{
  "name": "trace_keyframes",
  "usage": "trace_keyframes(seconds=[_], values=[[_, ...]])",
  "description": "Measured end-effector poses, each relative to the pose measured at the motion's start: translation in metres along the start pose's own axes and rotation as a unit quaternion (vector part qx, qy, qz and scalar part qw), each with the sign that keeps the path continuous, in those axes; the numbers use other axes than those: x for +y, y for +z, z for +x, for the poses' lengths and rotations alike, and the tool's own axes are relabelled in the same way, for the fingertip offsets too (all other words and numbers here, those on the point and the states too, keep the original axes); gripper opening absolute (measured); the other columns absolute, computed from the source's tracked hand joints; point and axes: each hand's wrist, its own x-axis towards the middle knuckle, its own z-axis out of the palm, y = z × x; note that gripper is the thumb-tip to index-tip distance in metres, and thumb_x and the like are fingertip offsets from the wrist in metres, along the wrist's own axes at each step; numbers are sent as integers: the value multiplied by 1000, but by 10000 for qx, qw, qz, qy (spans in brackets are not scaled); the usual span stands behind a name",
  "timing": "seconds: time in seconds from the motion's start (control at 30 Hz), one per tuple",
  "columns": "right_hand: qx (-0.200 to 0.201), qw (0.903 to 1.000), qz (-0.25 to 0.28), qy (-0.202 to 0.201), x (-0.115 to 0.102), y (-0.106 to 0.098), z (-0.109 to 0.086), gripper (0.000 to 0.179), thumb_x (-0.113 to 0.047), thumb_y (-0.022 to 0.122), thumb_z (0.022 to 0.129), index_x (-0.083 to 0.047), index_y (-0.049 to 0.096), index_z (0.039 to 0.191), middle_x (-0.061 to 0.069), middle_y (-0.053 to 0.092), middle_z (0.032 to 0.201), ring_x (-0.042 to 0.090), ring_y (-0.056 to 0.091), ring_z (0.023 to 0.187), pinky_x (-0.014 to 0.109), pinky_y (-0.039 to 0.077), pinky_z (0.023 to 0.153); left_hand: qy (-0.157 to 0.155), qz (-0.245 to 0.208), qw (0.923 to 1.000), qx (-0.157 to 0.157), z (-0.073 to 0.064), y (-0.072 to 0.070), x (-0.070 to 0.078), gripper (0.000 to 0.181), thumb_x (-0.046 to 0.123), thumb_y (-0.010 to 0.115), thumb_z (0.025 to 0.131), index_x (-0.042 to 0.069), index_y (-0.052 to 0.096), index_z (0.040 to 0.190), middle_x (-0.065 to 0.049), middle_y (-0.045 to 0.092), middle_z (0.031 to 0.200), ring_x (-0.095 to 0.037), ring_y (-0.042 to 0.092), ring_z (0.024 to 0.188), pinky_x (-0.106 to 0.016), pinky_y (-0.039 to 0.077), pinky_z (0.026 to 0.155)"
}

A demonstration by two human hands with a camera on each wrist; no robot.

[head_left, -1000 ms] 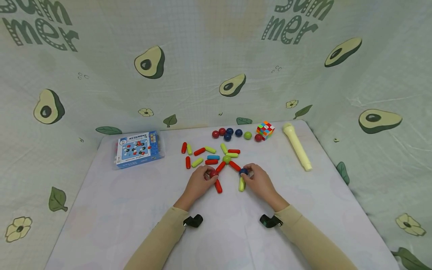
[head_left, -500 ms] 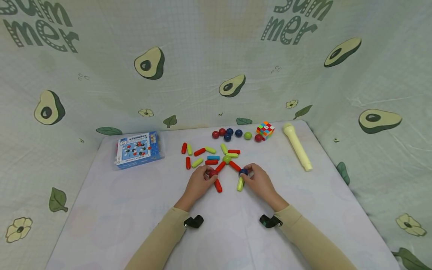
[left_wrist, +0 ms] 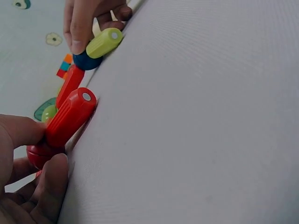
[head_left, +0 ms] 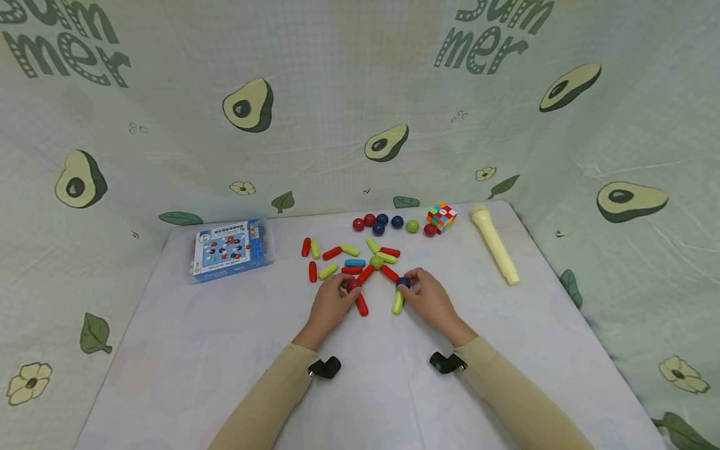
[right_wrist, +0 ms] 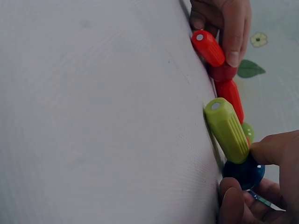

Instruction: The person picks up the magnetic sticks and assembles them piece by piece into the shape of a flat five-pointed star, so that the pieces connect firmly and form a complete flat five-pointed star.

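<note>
On a white table [head_left: 388, 387], a person's left hand [head_left: 332, 302] is pinching a red ball [head_left: 353, 285] between thumb and fingers, while the right hand [head_left: 435, 304] is pinching a dark blue ball [head_left: 403, 282]. Two red rods [head_left: 365, 274] are spreading to them from a green ball [head_left: 376, 262]; a lower red rod [head_left: 362, 305] and a lime rod [head_left: 397, 303] are pointing nearward, long axes slanting slightly inward. Fingers are partly hiding both held balls.

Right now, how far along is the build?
Done: red rods appear to join a green ball to a red ball and a blue ball. In hand: the hands grip those two balls. Left, probably: two near rods end free; spare rods and spare balls lie behind.
</note>
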Motion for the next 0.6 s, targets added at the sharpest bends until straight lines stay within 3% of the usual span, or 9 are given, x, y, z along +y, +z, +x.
trace_keyframes(seconds=[0.6], values=[[-286, 9994, -195, 93, -1, -9, 14, 37, -38, 68, 98, -11, 61, 122, 3, 63, 106, 18, 55, 77, 31, 48, 67, 14, -62, 9999, 146, 3, 1, -2, 38, 31, 74, 95, 11, 68, 125, -3, 62, 105, -15, 56, 75, -26, 51, 63]])
